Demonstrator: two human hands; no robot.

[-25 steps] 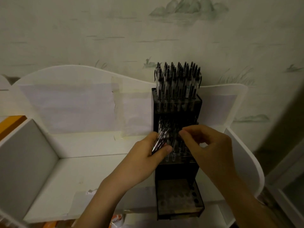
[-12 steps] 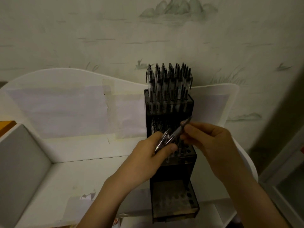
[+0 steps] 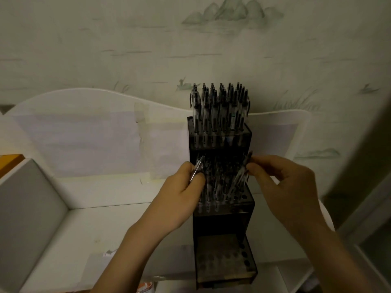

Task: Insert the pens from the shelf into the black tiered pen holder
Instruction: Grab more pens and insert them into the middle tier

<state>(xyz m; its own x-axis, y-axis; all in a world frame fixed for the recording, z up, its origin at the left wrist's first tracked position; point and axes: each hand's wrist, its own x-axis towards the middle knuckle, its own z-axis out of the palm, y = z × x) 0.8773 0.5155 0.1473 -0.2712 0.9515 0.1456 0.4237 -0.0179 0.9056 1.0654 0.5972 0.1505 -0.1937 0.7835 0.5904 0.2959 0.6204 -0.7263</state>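
The black tiered pen holder [image 3: 220,218] stands on the white shelf [image 3: 63,233]. Its top tier is packed with several clear pens with black caps [image 3: 220,106]. More pens fill much of the middle tier. The lowest tier [image 3: 224,256] shows only bare holes. My left hand [image 3: 179,197] grips a small bundle of pens [image 3: 196,168] at the middle tier's left side. My right hand [image 3: 281,182] pinches one pen [image 3: 241,176], which slants down into the right part of the middle tier.
The shelf has a curved white back panel [image 3: 84,115] with taped paper and a grey divider wall [image 3: 27,199] at the left. Painted wallpaper rises behind. An orange object [image 3: 10,161] shows at the far left edge. A small labelled item [image 3: 146,287] lies below the shelf front.
My right hand took one pen from the bundle in my left hand and carried it right and down into the middle tier. My left hand stayed at the tier's left side.
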